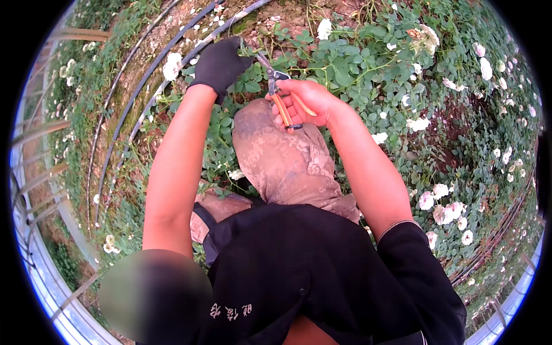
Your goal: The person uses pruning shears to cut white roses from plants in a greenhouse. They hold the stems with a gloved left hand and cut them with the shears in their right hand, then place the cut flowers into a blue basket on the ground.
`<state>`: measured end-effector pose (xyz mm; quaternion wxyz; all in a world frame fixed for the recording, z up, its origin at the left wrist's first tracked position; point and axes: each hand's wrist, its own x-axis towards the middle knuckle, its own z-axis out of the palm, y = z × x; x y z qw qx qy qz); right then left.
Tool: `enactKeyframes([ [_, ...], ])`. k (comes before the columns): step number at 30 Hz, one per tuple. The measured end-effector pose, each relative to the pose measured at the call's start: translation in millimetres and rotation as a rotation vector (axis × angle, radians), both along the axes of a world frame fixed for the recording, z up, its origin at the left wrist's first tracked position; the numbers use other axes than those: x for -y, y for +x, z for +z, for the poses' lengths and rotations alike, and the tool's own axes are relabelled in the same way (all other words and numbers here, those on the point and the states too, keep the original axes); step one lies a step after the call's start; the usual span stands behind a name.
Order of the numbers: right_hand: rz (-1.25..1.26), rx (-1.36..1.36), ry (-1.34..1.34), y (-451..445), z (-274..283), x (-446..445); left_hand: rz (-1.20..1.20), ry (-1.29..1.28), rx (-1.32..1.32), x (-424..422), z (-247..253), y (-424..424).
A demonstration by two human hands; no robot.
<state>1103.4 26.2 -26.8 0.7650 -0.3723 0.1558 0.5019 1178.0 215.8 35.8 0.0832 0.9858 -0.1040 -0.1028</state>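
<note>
My left hand (222, 64), in a black glove, is curled closed around a thin green rose stem (246, 51) near the bare soil. My right hand (308, 101) is ungloved and holds pruning shears (282, 108) with orange handles. Their metal blades point up and left, close beside the stem at my left hand. The handles stand apart in my fingers. Whether the blade tips touch the stem cannot be made out. Green rose leaves (340, 71) spread to the right of the blades.
Dark irrigation hoses (142, 77) curve along the soil on the left. White rose blooms (172, 67) and pale pink blooms (444, 211) stand among dense bushes. My knee in camouflage trousers (280, 151) is just below the shears. Greenhouse framing (41, 131) shows at the left rim.
</note>
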Motion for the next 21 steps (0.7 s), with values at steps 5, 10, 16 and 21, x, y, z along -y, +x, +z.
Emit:
enactKeyframes([
  [5,-0.057,0.004,-0.004,2.7,-3.8,-13.2,0.003,0.099,0.019,6.6,-9.7,2.6],
  [10,-0.038,0.089,-0.118,-3.3,10.0,-12.3,0.044,0.047,0.108,4.1,-13.9,7.7],
  [16,-0.118,0.202,-0.019,-25.9,10.3,21.9,0.53,-0.844,0.126,-46.4,15.8,13.0],
  [21,-0.213,0.065,-0.403,-17.6,-9.3,52.1,0.747,-1.008,0.256,-129.6,78.9,-48.8],
])
